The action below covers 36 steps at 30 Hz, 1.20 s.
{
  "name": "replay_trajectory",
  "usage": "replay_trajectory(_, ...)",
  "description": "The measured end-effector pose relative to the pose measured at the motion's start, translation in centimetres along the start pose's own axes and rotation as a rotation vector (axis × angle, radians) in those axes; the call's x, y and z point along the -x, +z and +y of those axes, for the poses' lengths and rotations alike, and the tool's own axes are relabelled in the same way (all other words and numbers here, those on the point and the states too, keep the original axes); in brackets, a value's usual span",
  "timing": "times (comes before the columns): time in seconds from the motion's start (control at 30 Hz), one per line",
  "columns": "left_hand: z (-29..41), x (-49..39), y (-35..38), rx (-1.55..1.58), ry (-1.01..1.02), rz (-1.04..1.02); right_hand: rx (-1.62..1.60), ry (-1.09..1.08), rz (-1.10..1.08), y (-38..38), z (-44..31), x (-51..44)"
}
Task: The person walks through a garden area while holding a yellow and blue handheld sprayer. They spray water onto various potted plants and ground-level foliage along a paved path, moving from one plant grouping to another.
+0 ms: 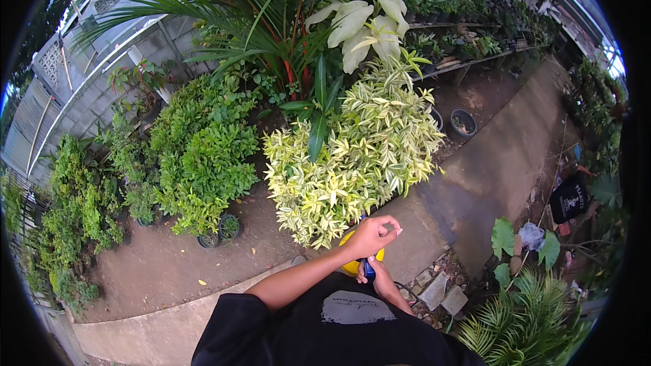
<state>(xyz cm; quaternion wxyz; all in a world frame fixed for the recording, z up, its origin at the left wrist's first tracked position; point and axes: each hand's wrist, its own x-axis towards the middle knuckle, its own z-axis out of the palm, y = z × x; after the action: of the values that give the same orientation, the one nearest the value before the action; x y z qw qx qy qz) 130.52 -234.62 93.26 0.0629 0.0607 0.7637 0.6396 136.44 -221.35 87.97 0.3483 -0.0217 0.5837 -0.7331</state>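
My left hand (374, 238) is raised above a yellow container (352, 265), its fingers loosely curled and a little apart, with nothing visible in them. Below it, my right hand (381, 278) is closed around a blue handle (368, 270) at the container's side. My left forearm and hand hide much of the container, so its exact kind cannot be told. Just in front of my hands, a bush with variegated yellow-green leaves (333, 190) reaches down close to the container. A thin black hose or cord (408, 291) shows beside my right forearm.
Potted green shrubs (208, 157) stand at the left, before a grey block wall (96, 94). A concrete path (488, 173) runs to the upper right, past a black pot (463, 123). Broken concrete blocks (435, 291) and a palm (524, 310) are at the right.
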Motion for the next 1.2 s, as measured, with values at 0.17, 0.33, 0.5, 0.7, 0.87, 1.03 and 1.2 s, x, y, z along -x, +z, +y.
replay_trajectory(0.17, -0.6, 0.4, -2.7, 0.126, 0.004, 0.171, 0.001, 0.133, 0.036, 1.9, -0.9, -2.0)
replay_trajectory(0.33, -2.8, 2.7, -7.4, 0.475, -0.003, 0.184, 0.033, 0.196, 0.048, 6.1, -1.5, -3.4)
replay_trajectory(0.5, -2.7, 6.1, -10.8, 0.329, -0.025, 0.2, -0.006, 0.203, 0.042, 10.6, -1.9, -3.7)
replay_trajectory(0.7, -2.4, 9.5, -15.8, 0.274, -0.003, 0.236, 0.003, 0.217, 0.043, 16.7, -1.3, -5.5)
replay_trajectory(0.87, -3.2, 11.0, -18.9, 0.167, 0.016, 0.246, -0.073, 0.161, -0.015, 20.6, 1.6, -5.8)
replay_trajectory(1.03, -2.6, 13.6, -18.9, 0.134, 0.1, 0.139, -0.019, 0.058, -0.05, 21.4, 5.3, -5.0)
replay_trajectory(1.2, -1.0, 16.5, -20.0, 0.026, 0.195, 0.059, 0.135, -0.194, 0.094, 23.2, 8.5, -4.1)
